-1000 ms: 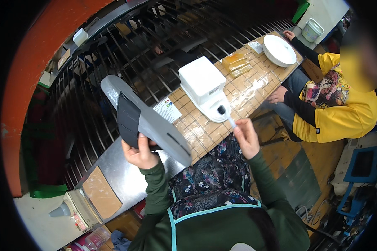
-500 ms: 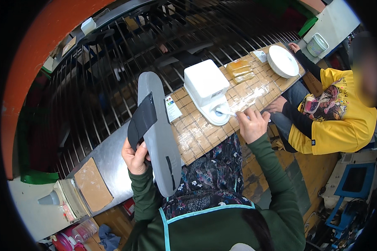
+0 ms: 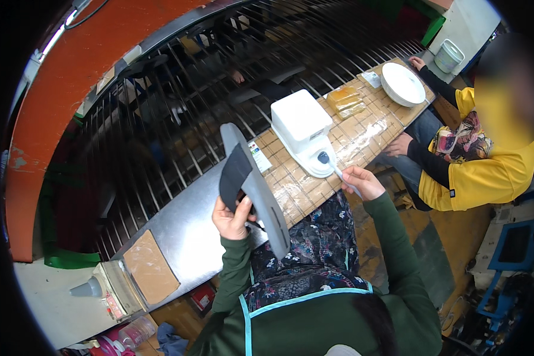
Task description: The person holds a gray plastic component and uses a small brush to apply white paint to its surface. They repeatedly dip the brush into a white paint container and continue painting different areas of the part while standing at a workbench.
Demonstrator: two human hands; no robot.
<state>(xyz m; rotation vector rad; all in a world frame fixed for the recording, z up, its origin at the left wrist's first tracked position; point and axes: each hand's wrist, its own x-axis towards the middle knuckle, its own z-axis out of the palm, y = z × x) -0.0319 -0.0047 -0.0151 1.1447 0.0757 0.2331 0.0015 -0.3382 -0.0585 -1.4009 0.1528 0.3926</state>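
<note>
Head view, the sole feed at my station.

Item: left hand [image 3: 232, 219], thumb and fingers pinching one sandal at its strap side.
Item: sandal, grey sole [image 3: 263, 199], dark wide strap [image 3: 236, 171]; held tilted in the air, left of the white dispenser, over the near edge of the bench.
Item: right hand [image 3: 363, 181], fingertips pinching the pale handle of a brush [image 3: 337, 171]; its dark head stands at the dispenser's round opening. Whether it touches liquid, I cannot tell.
Item: white dispenser [image 3: 301, 118], boxy tank upright on the taped brown bench covering [image 3: 368, 133].
Item: yellow blocks [image 3: 347, 102], beyond the dispenser; white bowl [image 3: 402, 84], farther right.
Item: brown board [image 3: 151, 267], lying on the bare metal surface [image 3: 202, 237].
Item: co-worker's hand [image 3: 399, 144], right of the bench, apart from the tools.

Step in hand, by my judgement: wetting the brush. The next move calls for lifting its head clear of the opening's rim, sandal steady.
</note>
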